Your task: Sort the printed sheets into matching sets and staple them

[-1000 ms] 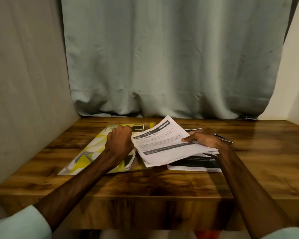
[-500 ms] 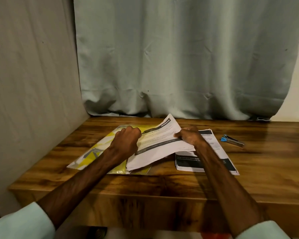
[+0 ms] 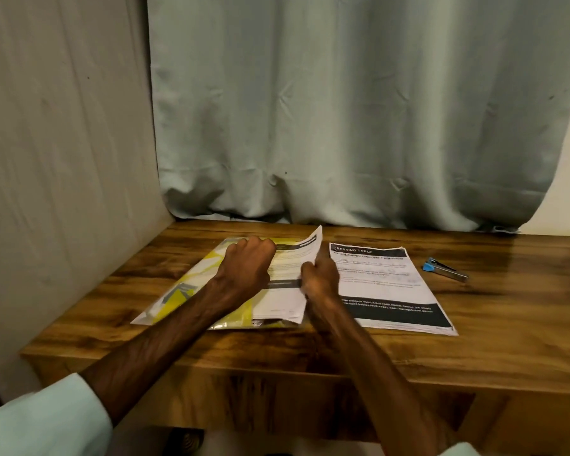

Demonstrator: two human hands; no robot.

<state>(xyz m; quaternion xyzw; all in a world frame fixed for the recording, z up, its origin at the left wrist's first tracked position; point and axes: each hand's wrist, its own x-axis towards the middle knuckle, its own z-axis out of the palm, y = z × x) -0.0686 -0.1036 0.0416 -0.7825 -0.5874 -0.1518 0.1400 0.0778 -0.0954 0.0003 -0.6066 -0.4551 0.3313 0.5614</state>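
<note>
The left hand (image 3: 247, 268) lies curled on a sheaf of printed sheets (image 3: 283, 302) atop a yellow folder (image 3: 191, 284); whether its fingers pinch paper is hidden. The right hand (image 3: 320, 279) grips the sheaf's raised right edge. Just beside it a second printed stack (image 3: 389, 287) lies flat. Bare desk (image 3: 507, 324) surrounds the stapler (image 3: 445, 273) further right.

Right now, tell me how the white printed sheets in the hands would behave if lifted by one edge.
Probably floppy: the white printed sheets curl up at the far corner beside the right hand. Likely light, being thin paper. Pages may slide apart; their near edges look staggered.
</note>
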